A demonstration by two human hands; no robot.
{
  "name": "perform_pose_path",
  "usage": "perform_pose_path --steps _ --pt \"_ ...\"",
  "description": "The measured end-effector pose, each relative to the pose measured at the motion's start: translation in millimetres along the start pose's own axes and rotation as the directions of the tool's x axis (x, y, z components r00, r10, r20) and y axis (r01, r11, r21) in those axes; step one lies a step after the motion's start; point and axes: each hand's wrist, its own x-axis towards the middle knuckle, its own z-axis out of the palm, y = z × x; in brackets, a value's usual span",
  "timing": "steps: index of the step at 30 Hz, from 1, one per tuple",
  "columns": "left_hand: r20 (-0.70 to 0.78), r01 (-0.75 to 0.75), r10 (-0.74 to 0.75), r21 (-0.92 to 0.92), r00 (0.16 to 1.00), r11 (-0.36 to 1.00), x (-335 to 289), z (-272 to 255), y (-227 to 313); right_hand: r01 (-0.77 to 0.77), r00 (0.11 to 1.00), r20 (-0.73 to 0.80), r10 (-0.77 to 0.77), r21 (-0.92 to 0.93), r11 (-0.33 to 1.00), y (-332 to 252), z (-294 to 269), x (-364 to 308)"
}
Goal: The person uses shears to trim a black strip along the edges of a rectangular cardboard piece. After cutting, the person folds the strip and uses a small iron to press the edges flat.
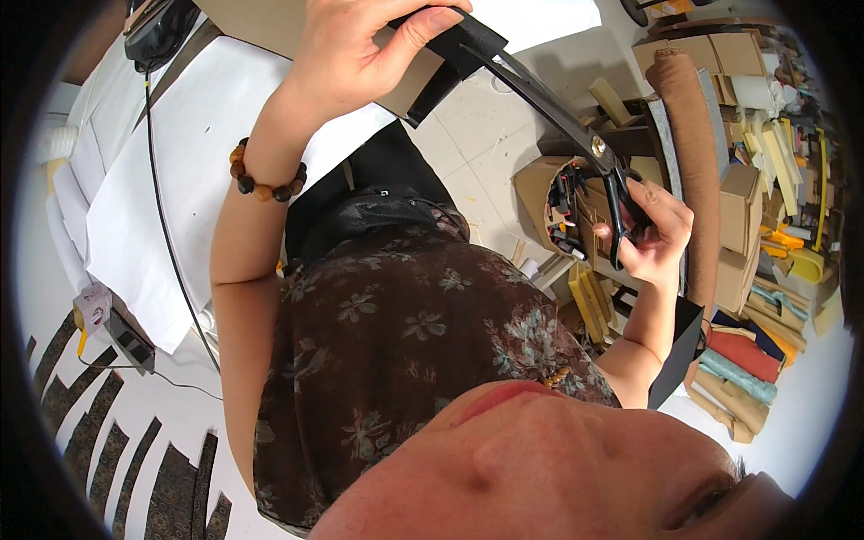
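Observation:
My left hand, a beaded bracelet on its wrist, pinches a piece of thin black material at the top of the view. In my right hand is a pair of large black-handled scissors, with fingers and thumb around the handle loops. The long blades point up and left, and their tips overlap the edge of the black piece. Whether the blades are apart or together on the material is hard to see. Part of the left fingers is cut off by the upper rim.
A white sheet spreads at the left, crossed by a black cable. Dark patterned strips lie lower left. At right stand a tall brown roll, cardboard boxes and an open carton of tools. Tiled floor shows between.

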Motion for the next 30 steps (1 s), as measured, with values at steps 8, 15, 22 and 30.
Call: perform_pose_path --steps 8,15,22,30 --pt "-0.003 -0.021 0.021 0.02 1.0 1.0 -0.7 3.1 -3.0 0.007 1.0 0.009 -0.007 0.022 1.0 -1.6 -2.8 -0.7" --pt "-0.012 -0.009 0.009 -0.002 1.0 1.0 1.8 1.8 1.1 -0.034 0.999 0.025 0.033 0.022 0.999 -8.8 -2.6 -0.6" --pt "-0.017 -0.023 0.023 0.015 1.0 1.0 -0.2 5.0 -2.2 -0.044 0.999 0.025 0.045 -0.02 0.999 -19.0 -0.9 -1.8" --pt "0.013 -0.067 0.067 0.047 0.998 0.997 0.6 1.0 -17.8 -0.066 0.998 -0.009 0.065 -0.103 0.993 -16.2 3.2 -8.5"
